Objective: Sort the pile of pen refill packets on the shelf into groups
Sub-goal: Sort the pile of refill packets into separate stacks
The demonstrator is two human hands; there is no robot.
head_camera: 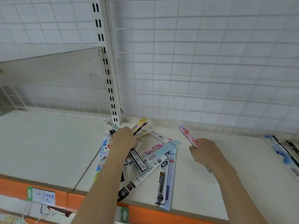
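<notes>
1. Pile (145,159) of refill packets lies under and just right of our left hand (124,138), fingers gripping yellow packet (140,125).
2. Right hand (203,149) pinches pink packet (188,136); loose overlapping packets may drag along or slide off shelf (202,183).

The left hand (123,138) is covering the middle of the heap of long, flat plastic pen refill packets (145,160), and its forearm is hiding the packets beneath it. The right hand (204,151) is concealing the lower end of a pink packet (187,135). Blue-and-white packets (284,152) are running off the right edge. Print on every packet is blurring beyond reading, as is the handwriting on the white shelf label (43,196).
</notes>
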